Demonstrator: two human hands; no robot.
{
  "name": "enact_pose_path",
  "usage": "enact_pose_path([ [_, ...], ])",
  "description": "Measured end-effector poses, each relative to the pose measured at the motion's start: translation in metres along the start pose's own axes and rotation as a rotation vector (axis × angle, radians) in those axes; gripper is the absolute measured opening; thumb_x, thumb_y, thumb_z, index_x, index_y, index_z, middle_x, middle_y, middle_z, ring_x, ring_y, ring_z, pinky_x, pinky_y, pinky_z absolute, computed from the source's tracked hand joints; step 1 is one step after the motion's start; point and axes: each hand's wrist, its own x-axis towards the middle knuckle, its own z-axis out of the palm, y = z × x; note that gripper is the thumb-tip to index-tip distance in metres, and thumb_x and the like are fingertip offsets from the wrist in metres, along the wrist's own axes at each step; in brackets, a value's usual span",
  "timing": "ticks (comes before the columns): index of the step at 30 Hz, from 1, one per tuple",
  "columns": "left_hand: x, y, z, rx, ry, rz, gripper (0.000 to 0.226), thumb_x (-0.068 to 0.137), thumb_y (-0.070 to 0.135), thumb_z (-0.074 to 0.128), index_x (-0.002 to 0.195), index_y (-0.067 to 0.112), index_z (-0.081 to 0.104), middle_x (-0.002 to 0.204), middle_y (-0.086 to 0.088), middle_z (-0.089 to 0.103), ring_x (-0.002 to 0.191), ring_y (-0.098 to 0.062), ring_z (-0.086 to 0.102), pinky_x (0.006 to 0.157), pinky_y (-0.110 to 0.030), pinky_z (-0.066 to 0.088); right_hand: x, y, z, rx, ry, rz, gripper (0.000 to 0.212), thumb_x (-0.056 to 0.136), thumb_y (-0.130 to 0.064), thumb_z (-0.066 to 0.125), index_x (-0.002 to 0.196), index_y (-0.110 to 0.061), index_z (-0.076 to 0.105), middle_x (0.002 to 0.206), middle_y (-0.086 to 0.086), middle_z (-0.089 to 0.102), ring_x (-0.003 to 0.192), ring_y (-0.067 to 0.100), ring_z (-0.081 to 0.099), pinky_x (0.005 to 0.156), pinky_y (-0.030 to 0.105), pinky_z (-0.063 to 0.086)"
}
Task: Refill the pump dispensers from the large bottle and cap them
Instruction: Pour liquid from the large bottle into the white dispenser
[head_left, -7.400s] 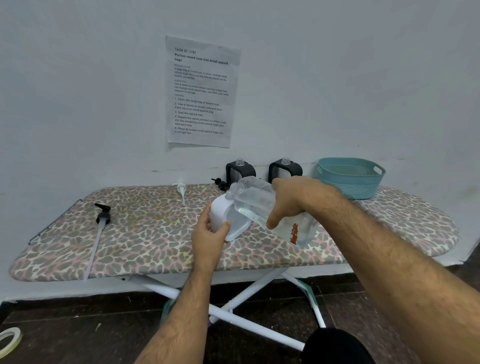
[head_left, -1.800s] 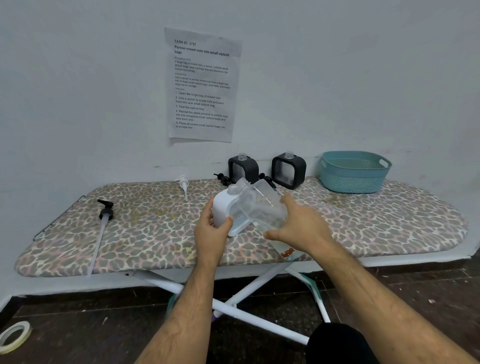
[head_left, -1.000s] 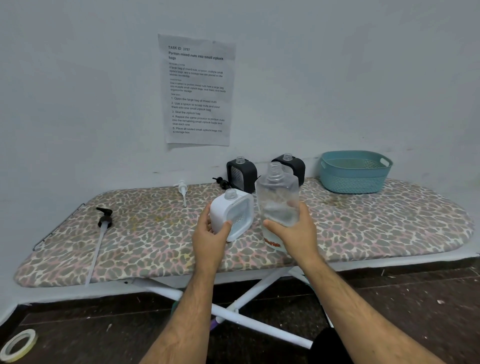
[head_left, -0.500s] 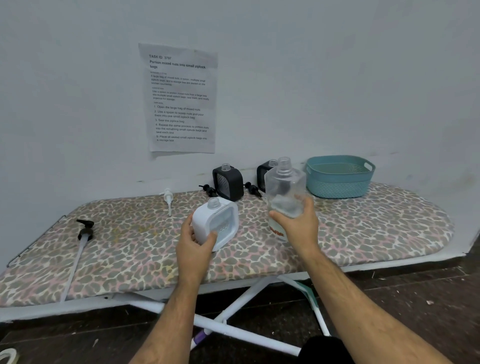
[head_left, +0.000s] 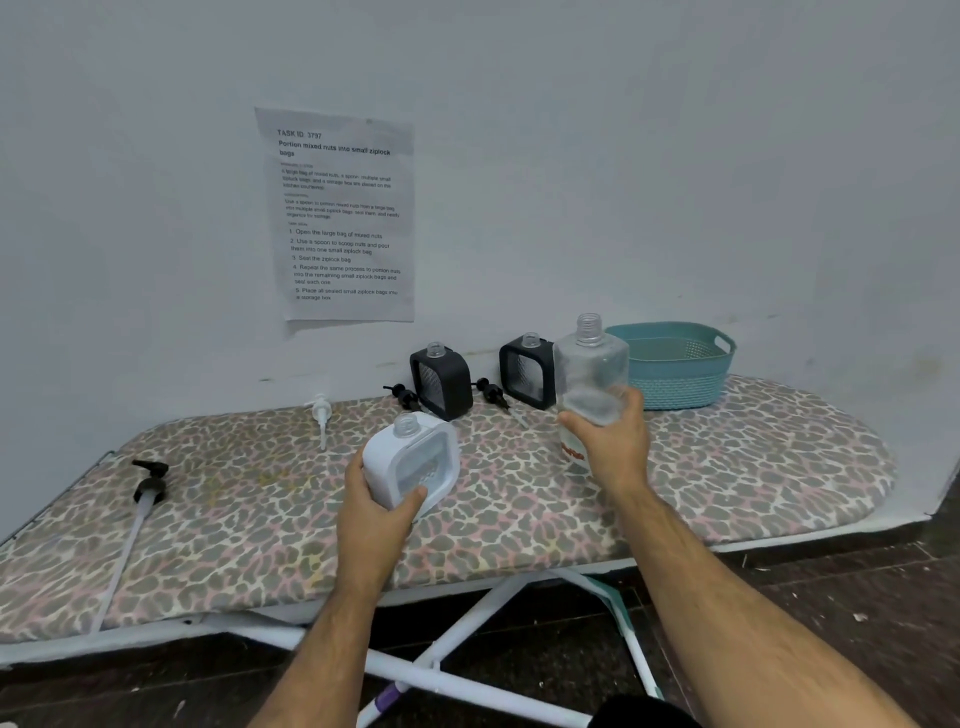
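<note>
My left hand (head_left: 375, 519) grips an uncapped white square dispenser (head_left: 413, 462) that sits tilted on the ironing board (head_left: 727, 467). My right hand (head_left: 613, 447) holds the large clear bottle (head_left: 589, 374) upright and uncapped, a little liquid in it, to the right of the white dispenser. Two black dispensers (head_left: 441, 382) (head_left: 527, 371) stand open-necked by the wall. Black pump heads (head_left: 402, 396) (head_left: 493, 392) lie beside them. A white pump (head_left: 321, 415) lies further left, and a long black-headed pump (head_left: 143, 493) lies at the far left.
A teal basket (head_left: 675, 364) stands at the back right of the board, just behind the large bottle. A printed sheet (head_left: 340, 215) is taped on the wall. The board's white legs (head_left: 457, 629) cross below, over dark floor.
My right hand has swung the large bottle from its pouring tilt over the white dispenser to upright and moved it away to the right. My left hand keeps its hold on the dispenser.
</note>
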Motion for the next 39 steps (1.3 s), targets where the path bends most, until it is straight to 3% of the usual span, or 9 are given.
enact_pose_path([
  [14,0.002,-0.003,0.0,0.019,0.018,-0.031,0.074,0.08,0.021,0.08,0.142,0.034,0.04,0.126,0.003,0.061,0.108,-0.02,0.064,0.084,-0.049,0.06,0.011,0.016,-0.002,-0.047,0.027,0.032,0.078,0.069,-0.033,0.088,0.131,-0.016,0.042,0.129,0.005,0.056,0.112,0.023,0.058,0.096,0.039,0.051],
  [18,0.002,-0.004,0.0,0.019,0.018,-0.035,0.073,0.081,0.022,0.079,0.142,0.035,0.039,0.125,0.002,0.061,0.106,-0.022,0.065,0.082,-0.05,0.06,0.011,0.016,-0.004,-0.048,0.003,0.041,0.079,0.071,-0.029,0.087,0.132,-0.015,0.039,0.131,0.005,0.055,0.112,0.022,0.058,0.093,0.033,0.049],
  [23,0.003,-0.003,0.0,0.004,0.016,-0.041,0.073,0.082,0.022,0.079,0.142,0.033,0.04,0.127,0.003,0.06,0.109,-0.021,0.063,0.086,-0.049,0.059,0.009,0.019,-0.006,-0.061,-0.026,0.047,0.085,0.07,-0.024,0.088,0.136,-0.016,0.035,0.132,0.004,0.054,0.115,0.023,0.057,0.101,0.044,0.049],
  [25,0.003,-0.004,-0.001,-0.002,0.014,-0.041,0.072,0.081,0.023,0.08,0.141,0.036,0.041,0.126,0.004,0.061,0.109,-0.021,0.064,0.085,-0.05,0.059,0.007,0.019,-0.006,-0.057,-0.021,0.034,0.087,0.069,-0.02,0.088,0.139,-0.016,0.035,0.128,0.001,0.054,0.112,0.018,0.055,0.098,0.037,0.048],
  [28,0.003,-0.004,-0.001,0.01,0.019,-0.03,0.071,0.081,0.022,0.08,0.141,0.033,0.042,0.126,0.003,0.061,0.11,-0.02,0.063,0.087,-0.05,0.058,0.002,0.021,-0.004,-0.076,0.031,0.023,0.084,0.069,-0.02,0.088,0.136,-0.016,0.038,0.122,-0.002,0.054,0.108,0.017,0.055,0.091,0.035,0.049],
  [30,0.003,-0.005,-0.001,0.007,0.018,-0.031,0.071,0.081,0.021,0.08,0.14,0.033,0.043,0.126,0.003,0.061,0.11,-0.021,0.063,0.086,-0.05,0.059,-0.001,0.021,-0.001,-0.112,0.071,0.044,0.08,0.069,-0.025,0.087,0.132,-0.015,0.039,0.121,0.002,0.054,0.111,0.023,0.056,0.094,0.044,0.051],
  [34,0.004,-0.006,-0.001,-0.001,0.013,-0.028,0.07,0.081,0.02,0.079,0.14,0.034,0.043,0.125,0.004,0.061,0.109,-0.021,0.063,0.084,-0.05,0.06,-0.022,0.01,0.007,-0.156,0.175,0.067,0.077,0.074,-0.029,0.082,0.135,-0.01,0.038,0.126,0.008,0.047,0.12,0.027,0.047,0.103,0.045,0.043],
  [37,0.005,-0.006,-0.002,-0.012,0.003,-0.012,0.068,0.082,0.016,0.078,0.139,0.033,0.045,0.123,0.003,0.062,0.109,-0.02,0.063,0.08,-0.044,0.061,-0.05,-0.005,0.016,-0.167,0.281,-0.056,0.079,0.078,-0.029,0.079,0.14,-0.009,0.035,0.14,0.013,0.039,0.13,0.025,0.037,0.114,0.044,0.031],
  [39,0.004,-0.006,-0.003,-0.026,-0.011,0.008,0.07,0.083,0.014,0.077,0.141,0.035,0.045,0.122,0.006,0.062,0.106,-0.016,0.064,0.071,-0.031,0.062,-0.068,-0.013,0.024,-0.134,0.23,-0.141,0.07,0.082,-0.03,0.075,0.137,-0.011,0.036,0.14,0.01,0.038,0.129,0.021,0.037,0.114,0.043,0.032],
])
